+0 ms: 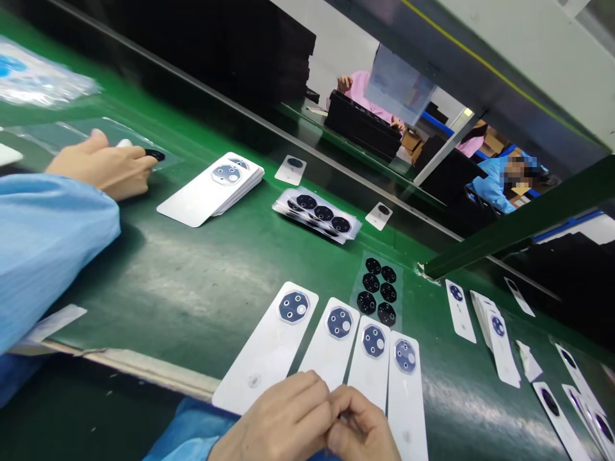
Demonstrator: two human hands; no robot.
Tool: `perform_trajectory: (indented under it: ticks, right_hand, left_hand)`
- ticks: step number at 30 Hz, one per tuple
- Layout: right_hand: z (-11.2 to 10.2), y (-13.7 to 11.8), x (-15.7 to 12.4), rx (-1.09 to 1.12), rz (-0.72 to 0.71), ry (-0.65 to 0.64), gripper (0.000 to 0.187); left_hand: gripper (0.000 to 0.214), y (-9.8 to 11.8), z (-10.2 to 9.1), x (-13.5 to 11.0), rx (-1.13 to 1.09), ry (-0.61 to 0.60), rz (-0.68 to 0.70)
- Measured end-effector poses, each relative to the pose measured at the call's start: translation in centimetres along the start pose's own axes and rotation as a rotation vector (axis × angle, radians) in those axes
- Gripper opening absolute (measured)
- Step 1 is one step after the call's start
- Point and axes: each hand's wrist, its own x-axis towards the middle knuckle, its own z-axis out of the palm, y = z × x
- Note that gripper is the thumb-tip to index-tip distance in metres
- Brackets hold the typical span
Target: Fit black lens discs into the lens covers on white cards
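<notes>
Meeting at the near side, my left hand (288, 416) and right hand (365, 422) are curled, fingertips together; cannot tell whether they grip anything. Four white panels (329, 346) lie side by side on the desk (144, 269) there, disc sheet (379, 292) just beyond.

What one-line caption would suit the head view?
Left hand and right hand close together by four white panels with blue octagons on a green bench, a co-worker's hand farther left.

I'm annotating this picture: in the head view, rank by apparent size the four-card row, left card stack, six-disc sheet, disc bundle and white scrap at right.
Four-card row
Left card stack
Six-disc sheet and disc bundle: too alike to rank
White scrap
</notes>
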Motion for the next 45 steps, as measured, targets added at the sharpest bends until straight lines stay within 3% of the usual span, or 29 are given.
perform_trajectory:
  ticks: [2, 5, 9, 14, 19, 24, 28, 32, 36, 40, 45]
  right_hand:
    - [-0.2, -0.6, 0.5, 0.064, 0.037, -0.028, 0.042]
    - [-1.3, -2.5, 1.4, 0.059, 0.007, 0.061, 0.031]
    - [-2.7, -4.5, 2.9, -0.136, -0.044, 0.236, 0.018]
    - [-2.9, -3.8, 5.1, -0.205, -0.029, 0.266, 0.031]
    - [-2.3, -3.1, 6.2, -0.373, -0.062, 0.292, 0.029]
    - [-2.4, -3.4, 6.3, -0.303, 0.020, 0.242, 0.027]
    - [-2.0, -3.3, 6.1, -0.374, 0.003, 0.230, 0.023]
    - [-1.5, -3.1, 5.9, -0.686, -0.220, 0.223, 0.008]
    - [-1.5, -3.0, 5.9, -0.880, -0.363, 0.142, 0.012]
    - [-1.5, -2.6, 5.8, -0.986, -0.455, 0.168, 0.012]
    - [-0.9, -2.1, 6.0, -1.065, -0.466, 0.199, 0.018]
  left_hand:
    - [0.030, -0.1, -0.6, 0.1, -0.002, -0.026, -0.058]
    - [0.033, -0.7, -0.9, 0.3, 0.040, -0.008, -0.125]
    - [0.024, -2.1, 0.5, 0.0, 0.333, -0.001, 0.001]
    - [0.026, -2.6, 3.3, -0.8, 0.582, 0.022, 0.096]
    - [0.031, -2.3, 5.2, -1.4, 0.645, 0.084, 0.070]
    - [0.031, -2.7, 6.5, -2.0, 0.667, 0.111, 0.054]
    - [0.031, -2.4, 5.8, -1.6, 0.682, 0.126, 0.037]
    - [0.030, -1.7, 4.5, -1.1, 0.682, 0.009, 0.034]
    - [0.033, -1.5, 4.1, -0.9, 0.681, -0.011, 0.026]
    - [0.031, -1.6, 4.2, -0.9, 0.684, 0.000, 0.024]
    - [0.033, -1.7, 4.2, -1.1, 0.663, -0.020, 0.049]
